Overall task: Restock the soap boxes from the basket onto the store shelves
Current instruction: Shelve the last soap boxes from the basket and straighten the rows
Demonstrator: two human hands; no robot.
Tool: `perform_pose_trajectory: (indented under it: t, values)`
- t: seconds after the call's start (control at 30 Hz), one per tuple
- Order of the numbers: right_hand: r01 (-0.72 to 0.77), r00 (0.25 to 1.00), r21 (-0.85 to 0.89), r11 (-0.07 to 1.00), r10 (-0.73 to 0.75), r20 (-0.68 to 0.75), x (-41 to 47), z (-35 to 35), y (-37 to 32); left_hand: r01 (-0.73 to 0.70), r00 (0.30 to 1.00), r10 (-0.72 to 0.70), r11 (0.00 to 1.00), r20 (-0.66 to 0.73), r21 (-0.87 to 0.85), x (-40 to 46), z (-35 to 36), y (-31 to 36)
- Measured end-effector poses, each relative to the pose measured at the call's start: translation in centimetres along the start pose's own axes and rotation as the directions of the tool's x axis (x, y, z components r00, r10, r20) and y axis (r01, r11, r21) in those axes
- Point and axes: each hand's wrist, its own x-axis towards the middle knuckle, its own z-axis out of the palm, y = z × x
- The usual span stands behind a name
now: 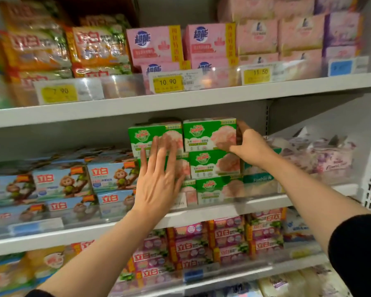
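Note:
Green and white soap boxes stand stacked three high on the middle shelf [234, 205]. My right hand [250, 144] grips the right end of the top right soap box [206, 135], thumb under its lower corner. My left hand [159, 179] is flat with straight, spread fingers against the front of the left stack, fingertips touching the top left soap box [146, 136]. More green boxes [214, 165] sit below them. The basket is out of view.
Blue monkey-print soap boxes [62, 183] fill the shelf to the left. Teal packs [259, 179] and floral wrapped packs [326, 159] lie to the right. Pink boxes [154, 46] and price tags [169, 82] line the upper shelf. Pink soap packs [201, 245] crowd the lower shelf.

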Motion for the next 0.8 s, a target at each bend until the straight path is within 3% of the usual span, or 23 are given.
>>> perform_pose_trajectory:
  t: [0.2, 0.53, 0.7, 0.8]
  values:
    - [-0.024, 0.995, 0.217, 0.976, 0.001, 0.104, 0.0, -0.3, -0.1, -0.043, 0.993, 0.038, 0.998, 0.115, 0.042, -1.7, 0.7, -0.9]
    - [-0.032, 0.992, 0.326, 0.945, -0.009, 0.125, -0.3, -1.1, 0.3, -0.044, 0.991, 0.05, 0.998, 0.124, -0.053, -2.7, 1.0, 1.0]
    - [-0.049, 0.993, 0.352, 0.935, 0.008, 0.116, -0.6, -1.1, -0.2, -0.048, 0.993, 0.057, 0.995, 0.106, -0.083, -1.8, 0.8, 2.4]
    - [-0.053, 0.998, 0.469, 0.882, 0.054, 0.012, -1.1, -1.2, -0.7, -0.059, 0.992, 0.068, 0.995, 0.105, -0.081, -1.4, 0.7, 2.6]
